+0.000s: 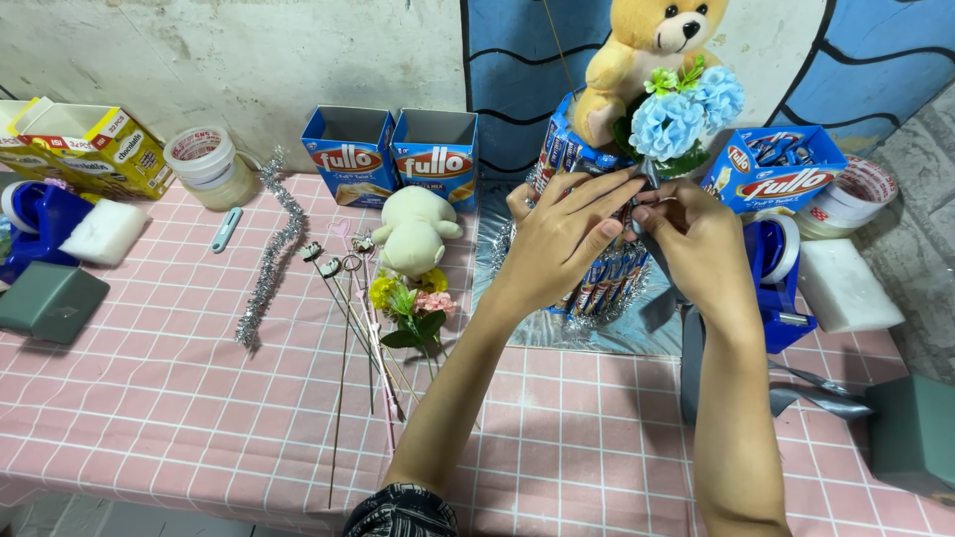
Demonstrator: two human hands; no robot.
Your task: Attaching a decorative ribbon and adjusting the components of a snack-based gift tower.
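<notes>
Two hands are busy at the snack tower (604, 281), which stands upright on the pink checked tabletop (179, 398), straight in front of us. Our left hand (557, 244) presses flat against the tower's left side, fingers spread over the wrapped sticks. Our right hand (696, 244) pinches the grey ribbon (692, 358) close to the tower's right side. We see the ribbon's long end hang down from that hand and trail toward us over the tabletop. Both hands sit at about the same height, and both touch the tower, so neither is nearer. A brown teddy bear (652, 40) and blue flowers (686, 114) sit on top. A small white plush toy (416, 231) lies to the left.
</notes>
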